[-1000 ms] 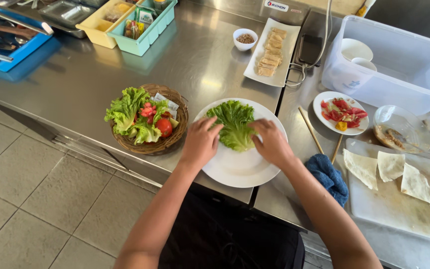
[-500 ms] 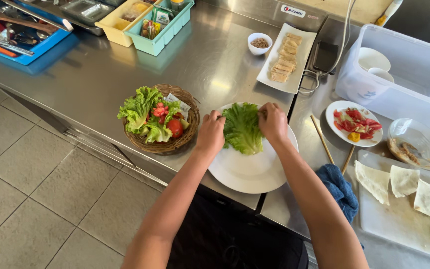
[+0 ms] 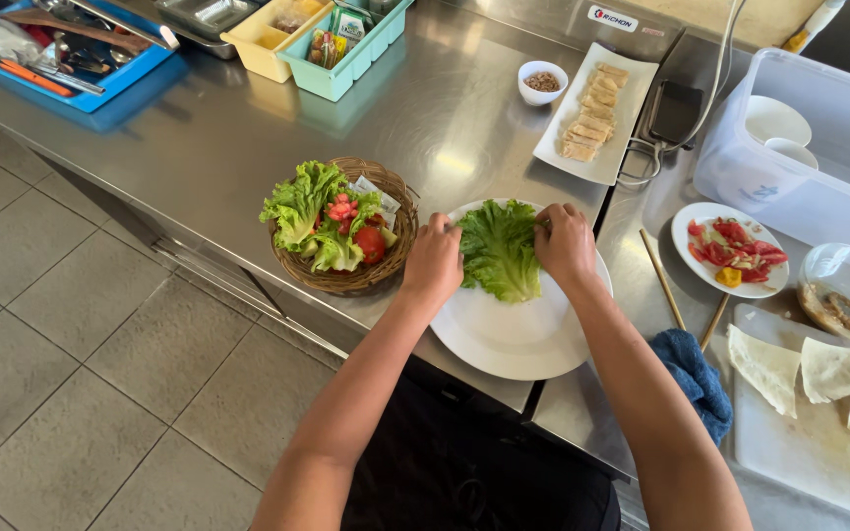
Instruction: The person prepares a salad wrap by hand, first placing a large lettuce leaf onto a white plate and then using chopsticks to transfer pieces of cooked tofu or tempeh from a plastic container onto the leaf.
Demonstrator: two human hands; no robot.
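A green lettuce leaf (image 3: 500,252) lies on the far part of a round white plate (image 3: 514,339) on the steel counter. My left hand (image 3: 434,261) rests at the leaf's left edge with its fingertips on it. My right hand (image 3: 564,241) presses the leaf's right edge, fingers curled over it. Left of the plate stands a wicker basket (image 3: 346,280) holding more lettuce, tomatoes and small packets.
Beyond the plate are a long white dish of rolls (image 3: 594,110) and a small sauce bowl (image 3: 543,82). At the right: a tomato plate (image 3: 732,248), chopsticks (image 3: 663,280), a blue cloth (image 3: 696,374), a cutting board with wrappers (image 3: 809,393) and a plastic tub (image 3: 819,138). Trays (image 3: 336,49) stand far left.
Both hands have stayed on the lettuce and spread it flatter on the plate. The camera view has shifted slightly.
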